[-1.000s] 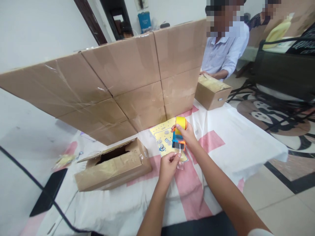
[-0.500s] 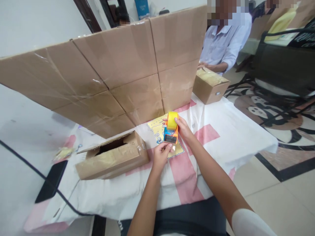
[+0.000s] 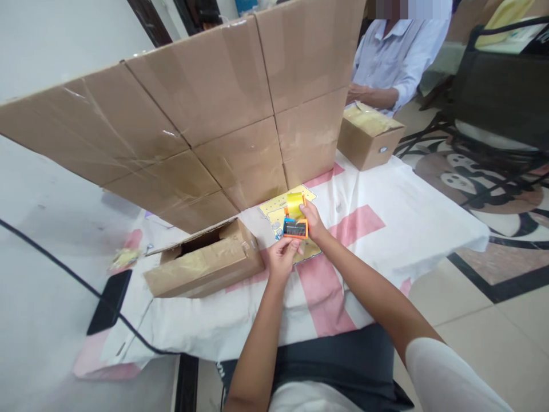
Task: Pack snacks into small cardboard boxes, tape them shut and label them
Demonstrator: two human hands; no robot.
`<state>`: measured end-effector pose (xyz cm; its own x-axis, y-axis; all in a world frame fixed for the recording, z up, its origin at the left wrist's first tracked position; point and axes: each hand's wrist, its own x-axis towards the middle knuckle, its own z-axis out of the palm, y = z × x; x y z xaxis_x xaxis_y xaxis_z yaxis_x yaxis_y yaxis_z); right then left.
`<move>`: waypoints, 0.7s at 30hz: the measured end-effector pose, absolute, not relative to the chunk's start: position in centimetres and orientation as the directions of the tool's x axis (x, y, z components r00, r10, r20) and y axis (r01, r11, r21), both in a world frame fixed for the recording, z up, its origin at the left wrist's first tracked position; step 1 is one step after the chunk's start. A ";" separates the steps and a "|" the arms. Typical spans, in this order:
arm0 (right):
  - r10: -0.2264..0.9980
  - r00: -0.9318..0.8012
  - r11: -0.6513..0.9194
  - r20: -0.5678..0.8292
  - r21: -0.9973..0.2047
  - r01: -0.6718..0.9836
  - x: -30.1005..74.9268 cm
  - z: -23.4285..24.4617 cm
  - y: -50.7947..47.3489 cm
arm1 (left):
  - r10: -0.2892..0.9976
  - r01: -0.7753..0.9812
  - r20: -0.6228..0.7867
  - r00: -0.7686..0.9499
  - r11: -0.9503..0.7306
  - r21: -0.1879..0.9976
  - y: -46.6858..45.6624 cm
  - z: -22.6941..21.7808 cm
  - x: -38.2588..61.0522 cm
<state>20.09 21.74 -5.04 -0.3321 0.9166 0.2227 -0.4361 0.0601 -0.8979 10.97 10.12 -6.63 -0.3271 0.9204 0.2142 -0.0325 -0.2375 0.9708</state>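
Note:
My right hand point(image 3: 312, 223) grips an orange and blue tape dispenser point(image 3: 294, 227) with a yellow tape roll point(image 3: 294, 203), held above a yellow printed sheet point(image 3: 278, 212) on the table. My left hand point(image 3: 283, 257) is just below the dispenser's front, fingers pinched at the tape end there. A brown cardboard box point(image 3: 205, 268) with a partly open top lies on its side to the left of my hands.
A tall taped cardboard wall point(image 3: 206, 114) stands behind. The white cloth with pink stripes point(image 3: 364, 229) covers the table. Another person sits at back right, hands on a second box point(image 3: 369, 136). A black cable point(image 3: 64, 269) and black flat object point(image 3: 107, 303) lie at left.
My view has tipped downward, so everything sits higher in frame. My hands drew a little nearer the box with the dispenser, and the left hand stays pinched at its front.

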 end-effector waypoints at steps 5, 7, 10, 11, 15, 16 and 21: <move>0.932 -0.317 0.019 0.174 -0.899 -0.437 19.9 -4.6 21.4 | 0.922 -0.063 0.236 -0.305 -0.267 0.962 10.0 -6.7 10.8; 0.937 -0.305 0.021 0.167 -0.902 -0.431 19.8 -4.5 21.4 | 0.923 -0.064 0.234 -0.305 -0.265 0.962 10.1 -6.7 10.7; 0.941 -0.302 0.016 0.154 -0.911 -0.413 19.7 -4.4 21.3 | 0.925 -0.071 0.234 -0.301 -0.266 0.961 10.1 -6.7 10.7; 0.942 -0.300 0.014 0.148 -0.914 -0.405 19.7 -4.4 21.3 | 0.925 -0.076 0.235 -0.299 -0.268 0.960 10.1 -6.8 10.7; 0.944 -0.296 0.017 0.143 -0.920 -0.391 19.7 -4.2 21.2 | 0.927 -0.094 0.239 -0.290 -0.276 0.956 10.1 -6.9 10.5; 0.944 -0.295 0.019 0.145 -0.920 -0.391 19.7 -4.2 21.2 | 0.928 -0.097 0.240 -0.285 -0.277 0.956 10.1 -6.9 10.5; 0.938 -0.311 0.026 0.152 -0.927 -0.375 19.7 -4.2 21.3 | 0.943 -0.094 0.209 -0.259 -0.240 0.966 10.0 -6.9 10.1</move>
<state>19.75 21.28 -4.19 -0.3110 0.9381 0.1525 -0.3746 0.0264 -0.9268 10.07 10.01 -6.92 -0.2587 0.9430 0.2094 -0.0938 -0.2403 0.9662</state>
